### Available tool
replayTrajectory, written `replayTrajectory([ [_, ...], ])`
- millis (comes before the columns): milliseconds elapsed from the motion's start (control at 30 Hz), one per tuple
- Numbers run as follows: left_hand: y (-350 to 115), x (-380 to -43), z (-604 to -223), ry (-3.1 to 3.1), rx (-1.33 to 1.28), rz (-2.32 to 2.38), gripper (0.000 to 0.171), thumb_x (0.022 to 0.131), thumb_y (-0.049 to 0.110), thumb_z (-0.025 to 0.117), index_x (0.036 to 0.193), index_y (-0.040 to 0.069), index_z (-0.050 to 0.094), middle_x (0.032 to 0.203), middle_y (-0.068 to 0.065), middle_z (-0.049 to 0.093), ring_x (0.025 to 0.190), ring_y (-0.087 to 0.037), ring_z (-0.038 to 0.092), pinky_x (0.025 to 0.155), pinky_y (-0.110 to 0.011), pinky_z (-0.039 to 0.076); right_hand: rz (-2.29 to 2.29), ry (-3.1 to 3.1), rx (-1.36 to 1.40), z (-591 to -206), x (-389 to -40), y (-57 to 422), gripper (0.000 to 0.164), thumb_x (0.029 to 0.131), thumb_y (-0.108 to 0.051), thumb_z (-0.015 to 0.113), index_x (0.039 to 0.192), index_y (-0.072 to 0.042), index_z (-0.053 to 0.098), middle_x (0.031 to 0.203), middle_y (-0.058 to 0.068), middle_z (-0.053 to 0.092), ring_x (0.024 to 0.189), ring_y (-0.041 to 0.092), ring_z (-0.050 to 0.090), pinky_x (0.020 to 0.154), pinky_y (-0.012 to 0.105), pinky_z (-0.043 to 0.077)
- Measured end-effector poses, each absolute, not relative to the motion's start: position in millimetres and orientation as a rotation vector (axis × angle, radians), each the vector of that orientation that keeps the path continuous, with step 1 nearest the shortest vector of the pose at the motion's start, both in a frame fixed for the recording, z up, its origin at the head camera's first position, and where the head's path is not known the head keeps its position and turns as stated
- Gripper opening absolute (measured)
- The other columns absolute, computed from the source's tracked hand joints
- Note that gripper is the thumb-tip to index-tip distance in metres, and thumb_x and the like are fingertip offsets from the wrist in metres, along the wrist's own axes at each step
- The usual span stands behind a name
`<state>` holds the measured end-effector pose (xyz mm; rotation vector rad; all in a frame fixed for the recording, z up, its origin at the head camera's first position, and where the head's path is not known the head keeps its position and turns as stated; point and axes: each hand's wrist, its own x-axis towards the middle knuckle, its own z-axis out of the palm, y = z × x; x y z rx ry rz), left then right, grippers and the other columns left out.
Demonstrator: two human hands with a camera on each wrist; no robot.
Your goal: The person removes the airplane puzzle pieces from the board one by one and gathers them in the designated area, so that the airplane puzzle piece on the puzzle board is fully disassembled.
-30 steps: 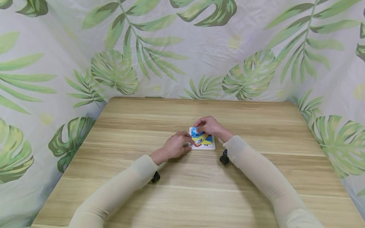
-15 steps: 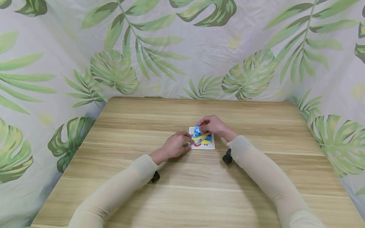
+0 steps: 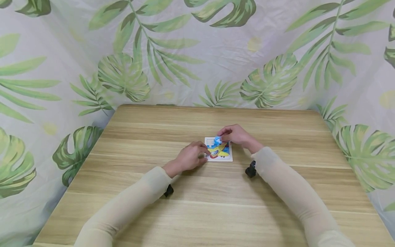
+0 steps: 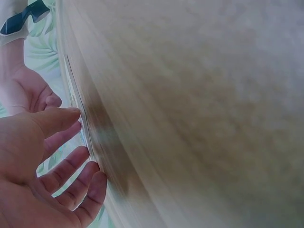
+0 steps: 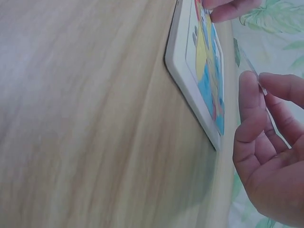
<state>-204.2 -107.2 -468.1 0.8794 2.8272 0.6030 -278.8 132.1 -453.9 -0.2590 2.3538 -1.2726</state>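
Observation:
A small square jigsaw puzzle board [image 3: 227, 160] with a white rim and a yellow aeroplane picture lies on the table. Thumb and fingertips of my right hand [image 3: 235, 134] pinch a blue-and-white puzzle piece [image 3: 217, 140] above the board's far side. That thin piece [image 5: 263, 87] appears edge-on in the right wrist view, raised over the board. Pale backing shows in the board's far left corner. My left hand [image 3: 190, 156] rests at the board's left edge, fingers loosely bent and fingertips touching it. In the left wrist view, the left hand [image 4: 42, 161] has its thumb and fingers spread apart along the rim.
Both hands work over a wood-grain table [image 3: 139, 137]. Behind it hangs a pale cloth [image 3: 222, 51] with green leaf prints. Black wrist devices [image 3: 251, 169] sit beneath both cuffs, near the tabletop.
My right hand has moved right with the puzzle piece, away from the board's far left corner, where pale backing now shows. The left hand has stayed in place.

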Motion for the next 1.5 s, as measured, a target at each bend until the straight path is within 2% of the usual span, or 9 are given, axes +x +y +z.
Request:
replayTrajectory([
  [267,-106.2,-204.1,-467.1,2.84,0.864,0.572,0.02,0.091,0.022,0.074,0.11,0.017,0.078,0.127,-0.007,0.064,0.118,-0.024,0.06,0.1,-0.041,0.053,-1.33,2.311,-0.208,-451.8,-279.1,146.4,0.024,0.092,-0.016,0.07,0.116,-0.012,0.071,0.097,0.006,0.074,0.085,0.018,0.073,0.061,0.028,0.048],
  [533,-105.5,-204.9,-466.9,2.84,0.867,0.562,0.023,0.09,0.021,0.075,0.113,0.017,0.077,0.127,-0.007,0.064,0.119,-0.024,0.059,0.102,-0.041,0.052,-1.329,2.296,-0.17,-443.2,-274.7,158.8,0.026,0.093,-0.017,0.07,0.118,-0.011,0.069,0.104,0.008,0.072,0.097,0.029,0.071,0.069,0.032,0.053],
  [700,-105.5,-205.2,-468.2,2.838,0.864,0.56,0.024,0.09,0.02,0.075,0.113,0.016,0.076,0.128,-0.008,0.064,0.119,-0.024,0.059,0.103,-0.041,0.051,-1.315,2.308,-0.142,-444.4,-275.3,165.6,0.025,0.094,-0.018,0.068,0.119,-0.013,0.069,0.106,0.006,0.071,0.097,0.027,0.069,0.072,0.032,0.053],
  [933,-105.1,-205.7,-470.2,2.839,0.86,0.565,0.023,0.09,0.02,0.075,0.113,0.016,0.077,0.128,-0.008,0.064,0.119,-0.024,0.059,0.103,-0.04,0.051,-1.328,2.317,-0.14,-445.9,-275.3,176.5,0.027,0.094,-0.017,0.068,0.12,-0.01,0.068,0.109,0.013,0.071,0.099,0.03,0.069,0.072,0.031,0.052],
  [1500,-105.4,-206.8,-467.5,2.834,0.875,0.578,0.024,0.089,0.022,0.076,0.112,0.016,0.077,0.125,-0.007,0.065,0.116,-0.024,0.06,0.1,-0.04,0.053,-1.256,2.358,-0.098,-454.1,-283.5,200.9,0.028,0.095,-0.016,0.066,0.122,-0.007,0.067,0.103,0.007,0.071,0.085,0.015,0.07,0.068,0.027,0.052],
])
